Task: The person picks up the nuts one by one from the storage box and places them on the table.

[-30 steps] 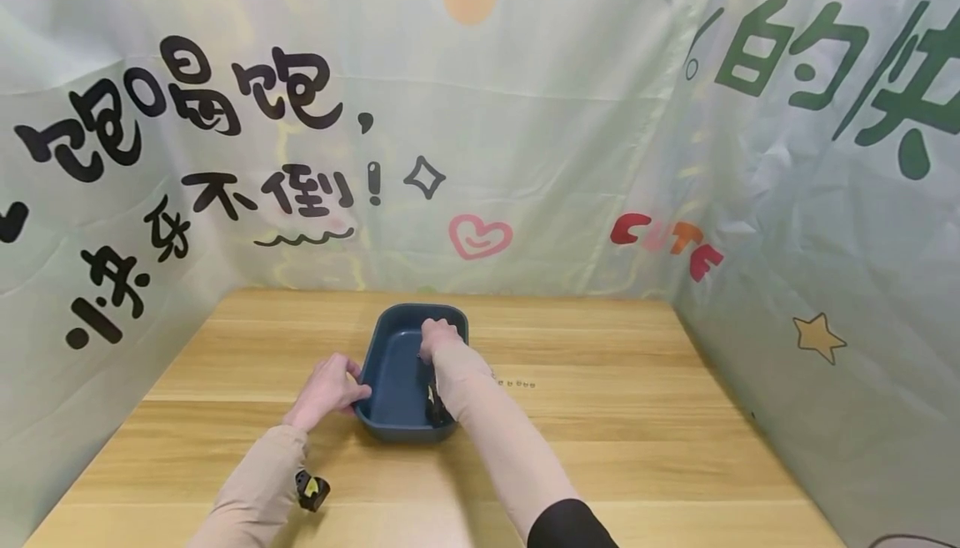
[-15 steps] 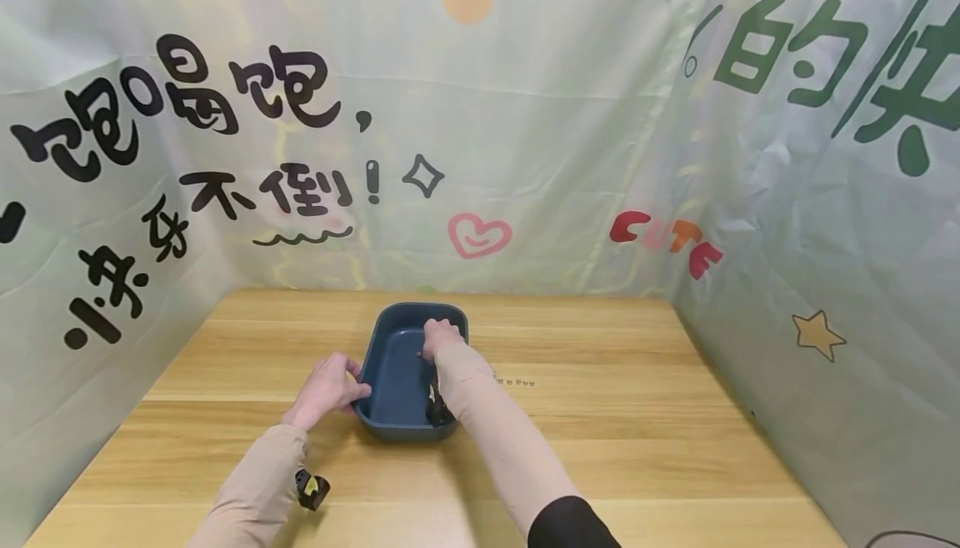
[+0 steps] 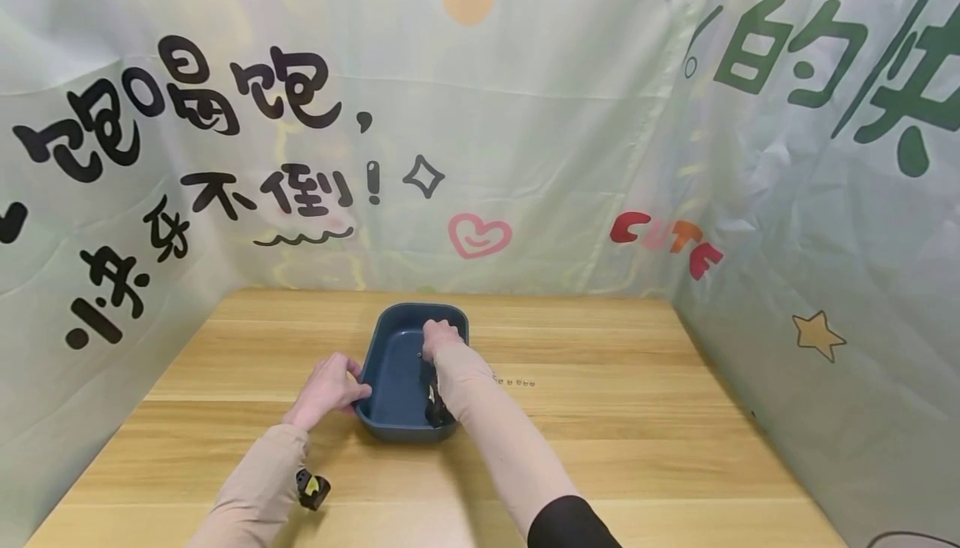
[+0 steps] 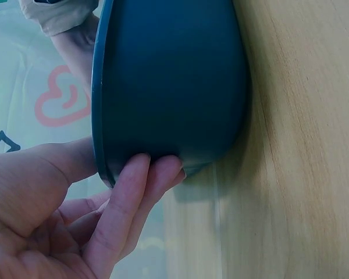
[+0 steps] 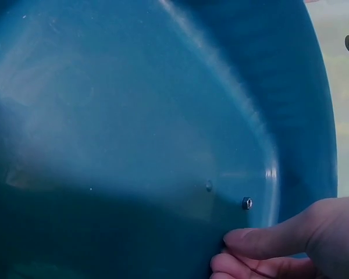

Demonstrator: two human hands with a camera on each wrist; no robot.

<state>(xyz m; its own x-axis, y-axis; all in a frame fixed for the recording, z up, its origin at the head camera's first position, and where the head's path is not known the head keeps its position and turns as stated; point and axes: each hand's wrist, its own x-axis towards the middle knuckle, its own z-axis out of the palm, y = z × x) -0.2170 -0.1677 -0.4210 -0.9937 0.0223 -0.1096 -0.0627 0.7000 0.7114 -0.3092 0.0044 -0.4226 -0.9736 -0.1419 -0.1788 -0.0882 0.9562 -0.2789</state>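
A dark blue, rounded rectangular bin (image 3: 393, 373) stands on the wooden table. My left hand (image 3: 330, 385) holds its left rim, with the thumb over the edge and the fingertips against the outer wall in the left wrist view. My right hand (image 3: 442, 339) reaches down inside, near the bin's floor at the far right. A tiny metal nut (image 5: 247, 203) lies on that floor in the right wrist view, just beyond the right thumb. The right thumb and fingertips are close together there; whether something small is between them is hidden.
Several tiny objects (image 3: 517, 383) form a row on the table (image 3: 600, 423) right of the bin, partly behind the right forearm. A printed fabric backdrop (image 3: 555, 139) rises along the table's back and sides. A small black device (image 3: 312, 490) sits at the left wrist.
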